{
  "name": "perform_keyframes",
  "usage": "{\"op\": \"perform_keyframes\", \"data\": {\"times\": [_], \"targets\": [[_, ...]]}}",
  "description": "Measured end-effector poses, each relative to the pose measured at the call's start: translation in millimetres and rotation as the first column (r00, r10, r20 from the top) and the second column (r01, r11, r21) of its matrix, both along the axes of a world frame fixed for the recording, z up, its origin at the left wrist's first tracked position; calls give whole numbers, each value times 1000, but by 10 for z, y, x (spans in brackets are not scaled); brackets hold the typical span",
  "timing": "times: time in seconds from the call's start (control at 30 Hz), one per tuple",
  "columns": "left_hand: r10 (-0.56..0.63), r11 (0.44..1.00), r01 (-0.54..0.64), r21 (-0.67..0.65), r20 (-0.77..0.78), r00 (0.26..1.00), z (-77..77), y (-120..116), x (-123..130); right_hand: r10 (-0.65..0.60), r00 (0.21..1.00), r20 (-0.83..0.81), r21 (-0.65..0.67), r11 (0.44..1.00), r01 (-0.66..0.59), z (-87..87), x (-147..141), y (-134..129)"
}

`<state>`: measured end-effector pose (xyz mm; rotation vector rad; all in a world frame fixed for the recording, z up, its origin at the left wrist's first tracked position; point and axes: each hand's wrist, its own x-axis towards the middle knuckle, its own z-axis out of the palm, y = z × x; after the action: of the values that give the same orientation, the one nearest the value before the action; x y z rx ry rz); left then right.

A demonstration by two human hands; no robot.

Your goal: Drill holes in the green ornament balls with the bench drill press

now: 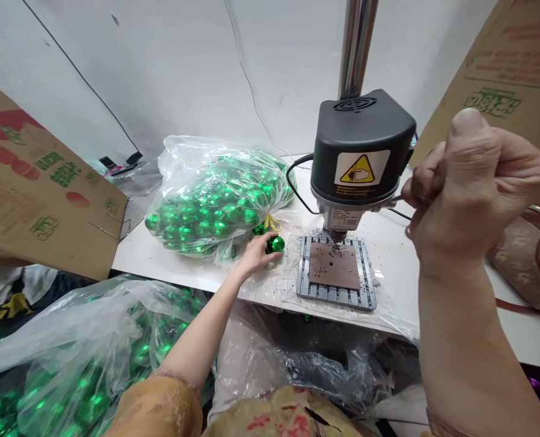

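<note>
My left hand (pixel 253 255) grips a shiny green mirror-faceted ball (pixel 277 244) between thumb and fingers, just left of the drill press base. Right behind it lies a clear plastic bag (pixel 183 158) full of similar green balls, with a yellow tie (pixel 272 223) at its neck. My right hand (pixel 461 182) is closed in a fist at the side of the black benchtop drill press (pixel 363 142), around its feed lever (pixel 395 200); most of the lever is hidden by the fingers. Under the chuck (pixel 338 233), a brown square board (pixel 334 273) with a dark hole lies on the slotted metal base (pixel 367 297).
Dark shavings are scattered around the base on the white table (pixel 388 243). Cardboard boxes stand at left (pixel 47 182) and right (pixel 488 67). A bag of green balls (pixel 92 352) lies below the table at left. A brown handbag (pixel 529 261) sits at right.
</note>
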<state>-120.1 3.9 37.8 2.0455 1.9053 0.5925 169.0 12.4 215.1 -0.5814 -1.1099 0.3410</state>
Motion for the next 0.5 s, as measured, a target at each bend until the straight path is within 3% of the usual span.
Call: {"op": "perform_keyframes", "data": {"times": [0.13, 0.2, 0.27, 0.33, 0.4, 0.47, 0.5], "targets": [[-67, 985, 50, 167, 96, 993, 14, -47, 132, 14, 1000, -5, -5, 1000, -14, -1, 0, 6], [-72, 973, 15, 228, 245, 967, 40, -51, 206, 13, 1000, 7, 6, 1000, -13, -3, 1, 11], [-48, 976, -60, 207, 482, 875, 83, -49, 296, 4, 1000, 6, 20, 1000, -4, -6, 0, 13], [-3, 990, -102, 97, 744, 668, 139, -46, 406, 4, 1000, -1, 19, 1000, -4, -8, -4, 14], [63, 997, -58, -44, 920, 388, 196, -50, 526, 5, 1000, -12, 14, 1000, -5, -8, -9, 16], [143, 988, 39, -150, 980, 141, 235, -66, 643, 10, 1000, -18, 11, 1000, -10, -7, -10, 20], [176, 980, 84, -180, 983, 53, 244, -79, 697, 12, 1000, -22, 14, 1000, -12, -8, -9, 22]]}}
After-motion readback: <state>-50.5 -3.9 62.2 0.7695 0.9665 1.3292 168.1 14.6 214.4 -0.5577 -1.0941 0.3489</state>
